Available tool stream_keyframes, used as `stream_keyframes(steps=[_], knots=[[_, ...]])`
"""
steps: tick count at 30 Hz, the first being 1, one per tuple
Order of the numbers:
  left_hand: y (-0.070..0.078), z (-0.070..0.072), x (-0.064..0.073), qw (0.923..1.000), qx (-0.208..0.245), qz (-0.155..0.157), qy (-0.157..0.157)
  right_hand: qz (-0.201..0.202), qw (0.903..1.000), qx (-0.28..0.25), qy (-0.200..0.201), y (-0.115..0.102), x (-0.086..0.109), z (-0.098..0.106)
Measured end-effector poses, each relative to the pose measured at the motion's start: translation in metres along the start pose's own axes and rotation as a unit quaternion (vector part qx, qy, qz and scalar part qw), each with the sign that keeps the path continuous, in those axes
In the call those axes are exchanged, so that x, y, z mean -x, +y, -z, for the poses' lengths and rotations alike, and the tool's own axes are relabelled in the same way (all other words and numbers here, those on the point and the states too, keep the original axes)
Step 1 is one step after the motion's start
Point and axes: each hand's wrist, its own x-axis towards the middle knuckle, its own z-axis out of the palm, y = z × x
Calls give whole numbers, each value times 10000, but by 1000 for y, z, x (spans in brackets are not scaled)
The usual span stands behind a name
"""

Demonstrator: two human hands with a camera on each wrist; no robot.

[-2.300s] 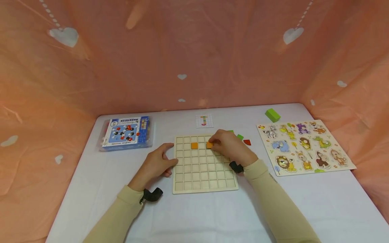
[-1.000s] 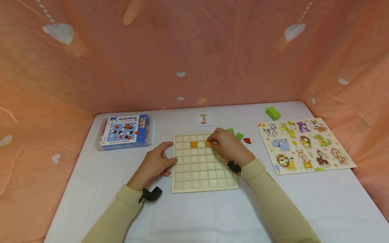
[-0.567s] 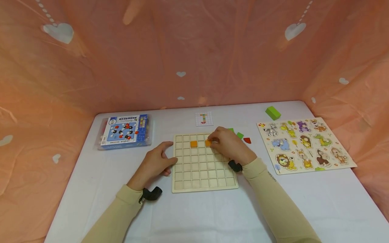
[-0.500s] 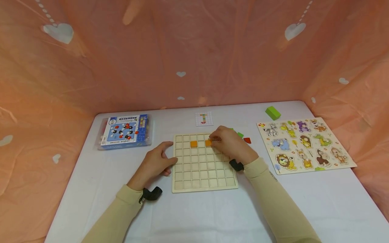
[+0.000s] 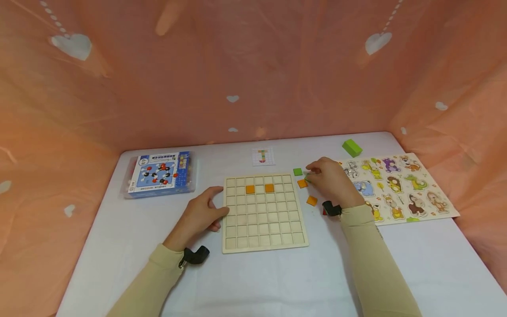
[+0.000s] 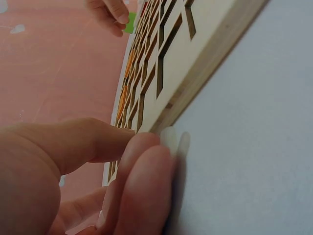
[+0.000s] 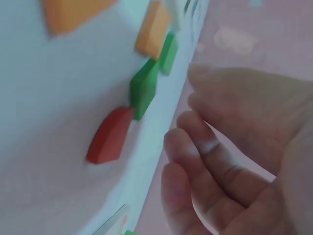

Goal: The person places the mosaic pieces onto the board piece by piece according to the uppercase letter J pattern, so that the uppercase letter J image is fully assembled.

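The pale wooden grid board (image 5: 263, 218) lies mid-table, with one orange tile (image 5: 250, 189) and another orange tile (image 5: 269, 188) in its second row. Against its left edge rests my left hand (image 5: 200, 215), thumb and index finger spread and touching the rim. My right hand (image 5: 330, 178) hovers beyond the board's right side, fingers loosely bent, over a green tile (image 7: 144, 90) that it partly covers in the head view. The right wrist view shows nothing between those fingers. Another green tile (image 5: 297, 171), two loose orange tiles (image 5: 303, 183) and a red rounded piece (image 7: 111, 137) lie close by.
A small card (image 5: 263, 156) with a coloured pattern lies behind the board. At the left is a boxed molecule-model set (image 5: 158, 174). An animal puzzle board (image 5: 400, 189) and a green block (image 5: 352, 148) are at the right, the puzzle partly under the right arm.
My right hand has let go of the orange tile on the board and moved right to the loose pieces. Two loose orange tiles have come into view. The left hand stays put.
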Motion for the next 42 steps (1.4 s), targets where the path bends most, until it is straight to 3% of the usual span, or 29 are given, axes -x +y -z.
stream_keyframes(steps=[16,42], knots=[[1,1,0,10000,20,-46,-24,-376,9986,78,-352,12,-5,-1],[1,0,-1,10000,51,37,47,-504,9983,9,-290,8,-2,1]])
